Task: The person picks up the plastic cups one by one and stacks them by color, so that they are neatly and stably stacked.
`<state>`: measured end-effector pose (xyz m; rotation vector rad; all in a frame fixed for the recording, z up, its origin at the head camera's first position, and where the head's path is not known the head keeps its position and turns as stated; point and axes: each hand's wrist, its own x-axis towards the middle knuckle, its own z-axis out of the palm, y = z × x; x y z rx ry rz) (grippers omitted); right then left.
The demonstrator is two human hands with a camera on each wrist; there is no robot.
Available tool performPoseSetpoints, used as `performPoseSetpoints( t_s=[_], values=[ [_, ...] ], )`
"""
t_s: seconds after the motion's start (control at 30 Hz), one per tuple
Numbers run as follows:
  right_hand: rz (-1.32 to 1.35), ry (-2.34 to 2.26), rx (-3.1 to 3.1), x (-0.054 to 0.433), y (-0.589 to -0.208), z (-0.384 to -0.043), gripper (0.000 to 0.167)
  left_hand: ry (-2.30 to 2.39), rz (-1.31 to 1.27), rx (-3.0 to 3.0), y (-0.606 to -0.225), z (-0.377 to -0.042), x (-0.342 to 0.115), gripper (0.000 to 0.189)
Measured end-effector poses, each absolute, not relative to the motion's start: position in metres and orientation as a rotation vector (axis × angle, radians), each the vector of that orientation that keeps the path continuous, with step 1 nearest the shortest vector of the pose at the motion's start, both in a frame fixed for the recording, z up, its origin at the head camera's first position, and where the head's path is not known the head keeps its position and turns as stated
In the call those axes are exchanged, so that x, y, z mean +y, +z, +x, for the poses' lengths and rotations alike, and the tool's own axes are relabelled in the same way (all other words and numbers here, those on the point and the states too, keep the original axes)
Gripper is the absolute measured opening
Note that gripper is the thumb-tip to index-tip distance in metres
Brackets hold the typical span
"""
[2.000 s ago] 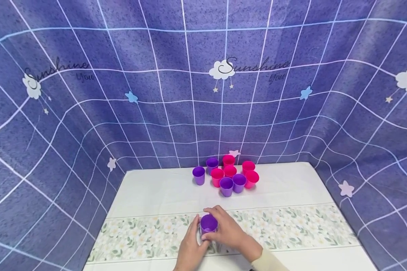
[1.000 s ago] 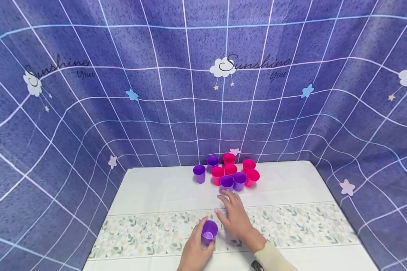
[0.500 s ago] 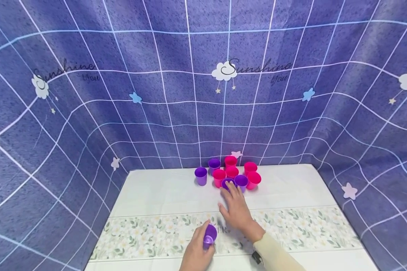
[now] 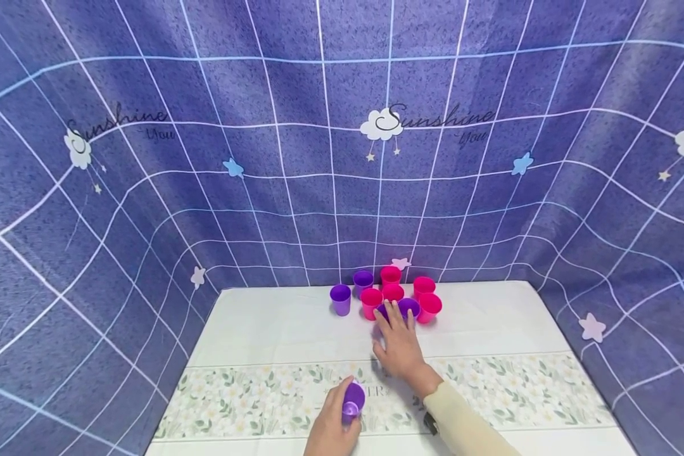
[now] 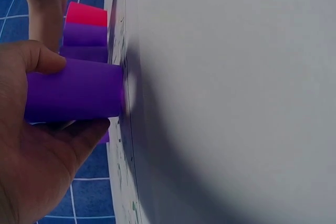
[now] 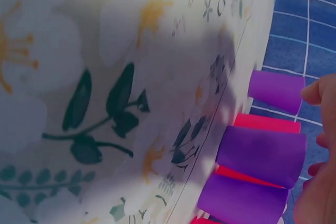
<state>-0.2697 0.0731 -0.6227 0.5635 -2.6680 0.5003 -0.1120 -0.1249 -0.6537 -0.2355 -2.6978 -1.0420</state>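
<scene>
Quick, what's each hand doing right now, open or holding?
Left hand: holding a purple cup.
Right hand: open, over two other purple cups; can't tell whether it touches them.

Smooth plastic cups (image 4: 340, 300), matt cloth backdrop (image 4: 296, 152), smooth tablecloth (image 4: 273, 329), soft-looking fabric sleeve (image 4: 468, 423)

Beyond the white-covered table (image 4: 262, 332) and its leafy floral band (image 4: 251, 400) hangs a violet-blue, pale-gridded fabric curtain (image 4: 313, 195) printed with white clouds (image 4: 379, 126).
</scene>
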Motion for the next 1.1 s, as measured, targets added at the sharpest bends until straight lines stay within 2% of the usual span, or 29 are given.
performPoseSetpoints(
  t_s=[0.53, 0.87, 1.1],
  values=[
    [0.591, 0.209, -2.796, 0.07, -0.623, -0.285, 0.078, -1.007, -0.181, -2.789, -0.65, -0.113, -0.129, 0.084],
    [0.645, 0.277, -2.754, 0.068, -0.629, -0.281, 0.054, -0.955, -0.187, -2.779, -0.649, -0.116, -0.127, 0.084],
    [0.708, 0.353, -2.715, 0.071, -0.63, -0.277, 0.047, -0.927, -0.185, -2.77, -0.645, -0.117, -0.124, 0.085]
  ],
)
